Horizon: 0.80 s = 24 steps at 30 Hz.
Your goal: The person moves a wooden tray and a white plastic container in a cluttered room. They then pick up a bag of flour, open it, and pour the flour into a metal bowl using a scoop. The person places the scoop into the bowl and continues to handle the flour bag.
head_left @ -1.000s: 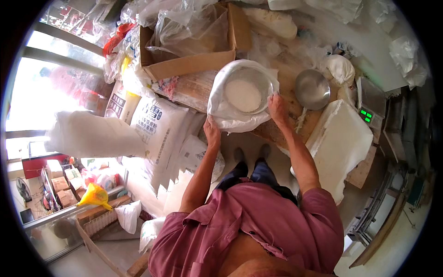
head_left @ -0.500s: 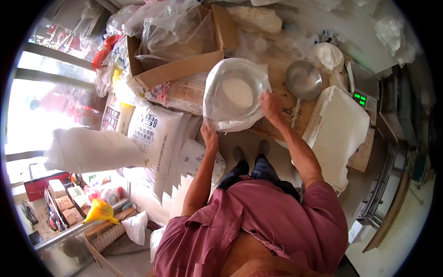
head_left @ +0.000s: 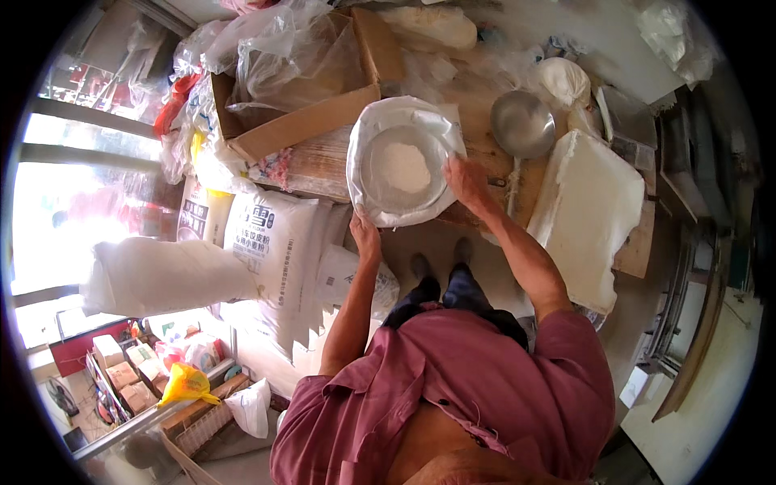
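A white sack (head_left: 360, 145) stands at the front edge of the wooden table, its round mouth held wide and facing up. White powder (head_left: 406, 168) lies inside, ringed by the greyish inner wall. My left hand (head_left: 366, 236) is closed on the near-left part of the sack's rim, thumb on top. On the right side of the rim, my right hand (head_left: 466, 181) grips the material with its fingers curled, and those fingertips are partly hidden. A metal ladle (head_left: 522, 124) with a long handle rests on the table, to the right of my right hand.
Behind the sack sits a cardboard box (head_left: 311, 123) with clear plastic bags. Full printed flour sacks (head_left: 275, 250) stand at the left, beside a lying white sack (head_left: 166, 276). A white block-like tub (head_left: 588, 206) and a scale (head_left: 626, 117) are at the right.
The whole view has shifted a little. Both hands keep their hold on the sack's rim, and the powder patch inside looks slightly different in outline. The scale's green display no longer shows.
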Each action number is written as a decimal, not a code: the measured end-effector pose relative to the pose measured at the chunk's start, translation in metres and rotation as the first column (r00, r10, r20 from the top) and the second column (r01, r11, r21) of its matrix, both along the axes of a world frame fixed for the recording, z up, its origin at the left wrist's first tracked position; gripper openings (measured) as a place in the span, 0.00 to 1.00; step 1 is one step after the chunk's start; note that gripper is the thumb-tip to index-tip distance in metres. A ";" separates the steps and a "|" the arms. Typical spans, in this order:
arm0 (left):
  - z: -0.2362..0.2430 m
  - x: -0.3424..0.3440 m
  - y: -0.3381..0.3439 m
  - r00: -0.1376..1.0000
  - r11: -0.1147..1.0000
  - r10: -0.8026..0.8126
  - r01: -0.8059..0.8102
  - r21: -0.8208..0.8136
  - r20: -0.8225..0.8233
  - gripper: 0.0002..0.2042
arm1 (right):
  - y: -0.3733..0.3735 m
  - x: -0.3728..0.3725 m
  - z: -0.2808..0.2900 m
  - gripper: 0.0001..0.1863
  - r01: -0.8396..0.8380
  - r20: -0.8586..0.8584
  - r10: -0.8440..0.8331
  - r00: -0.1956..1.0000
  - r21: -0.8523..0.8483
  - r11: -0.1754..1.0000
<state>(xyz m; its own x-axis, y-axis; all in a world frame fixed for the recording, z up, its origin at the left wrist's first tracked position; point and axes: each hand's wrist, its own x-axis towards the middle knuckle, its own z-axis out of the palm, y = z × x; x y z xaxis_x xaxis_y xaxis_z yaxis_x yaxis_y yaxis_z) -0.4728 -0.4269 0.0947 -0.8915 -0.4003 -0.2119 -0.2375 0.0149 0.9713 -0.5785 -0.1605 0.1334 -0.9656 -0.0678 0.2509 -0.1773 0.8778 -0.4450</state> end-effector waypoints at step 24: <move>-0.016 0.005 -0.007 0.997 0.992 -0.063 0.059 0.112 0.034 0.24 | -0.011 0.017 0.003 0.11 0.034 -0.019 -0.032 0.999 0.088 0.996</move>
